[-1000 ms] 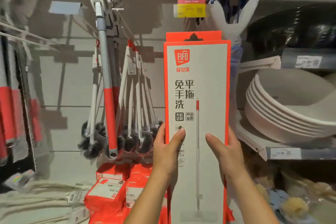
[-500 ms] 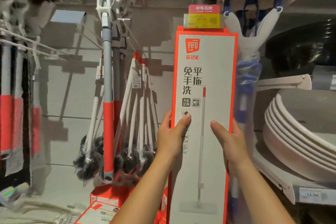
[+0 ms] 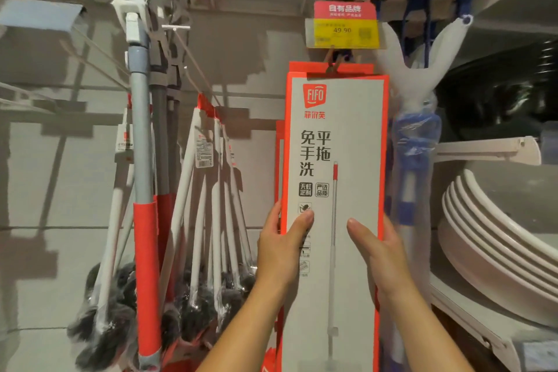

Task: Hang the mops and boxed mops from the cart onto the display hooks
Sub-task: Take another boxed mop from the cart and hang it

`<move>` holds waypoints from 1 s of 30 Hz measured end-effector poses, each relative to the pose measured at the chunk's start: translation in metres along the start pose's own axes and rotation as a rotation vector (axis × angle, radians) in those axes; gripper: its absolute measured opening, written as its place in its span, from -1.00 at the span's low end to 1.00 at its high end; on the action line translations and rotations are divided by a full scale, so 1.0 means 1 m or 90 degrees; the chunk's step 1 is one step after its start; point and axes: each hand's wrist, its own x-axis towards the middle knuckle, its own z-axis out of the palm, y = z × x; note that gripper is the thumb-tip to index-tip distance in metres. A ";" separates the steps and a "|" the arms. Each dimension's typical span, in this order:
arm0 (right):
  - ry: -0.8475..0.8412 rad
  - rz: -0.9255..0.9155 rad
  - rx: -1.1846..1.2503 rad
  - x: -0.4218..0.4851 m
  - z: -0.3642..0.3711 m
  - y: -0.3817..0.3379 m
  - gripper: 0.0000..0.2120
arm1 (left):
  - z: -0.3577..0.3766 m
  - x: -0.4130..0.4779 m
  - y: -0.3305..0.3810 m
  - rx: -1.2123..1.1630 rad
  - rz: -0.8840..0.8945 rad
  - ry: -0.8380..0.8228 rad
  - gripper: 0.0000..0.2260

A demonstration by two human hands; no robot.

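Two hands (image 3: pixel 332 254) hold the boxed mop (image 3: pixel 335 190) upright, top upward.

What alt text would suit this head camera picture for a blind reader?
The left hand and right hand grip a tall orange-and-white boxed mop by its edges, just beneath a yellow price tag. Bundled dark-headed brushes hang to its left; stacked white basins sit on a shelf at right.

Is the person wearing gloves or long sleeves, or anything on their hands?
No gloves. The left hand and right hand are bare, with no rings showing. The left forearm and right forearm are bare too: no sleeves, watch or bracelet in view.
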 end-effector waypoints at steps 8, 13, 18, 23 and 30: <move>0.031 0.017 0.020 0.009 0.012 0.029 -0.59 | -0.017 0.016 -0.020 -0.020 -0.022 -0.022 -0.69; 0.031 0.016 0.032 0.018 0.013 0.044 -0.53 | -0.022 0.027 -0.035 0.002 -0.018 -0.025 -0.67; 0.012 0.005 0.037 0.038 0.005 0.061 -0.42 | -0.021 0.043 -0.050 0.020 -0.011 -0.015 -0.65; 0.014 0.019 0.029 0.068 -0.004 0.088 -0.53 | -0.017 0.062 -0.068 0.043 -0.004 0.016 -0.69; 0.017 0.065 -0.010 0.109 -0.006 0.120 -0.67 | -0.017 0.094 -0.087 0.064 -0.016 0.068 -0.73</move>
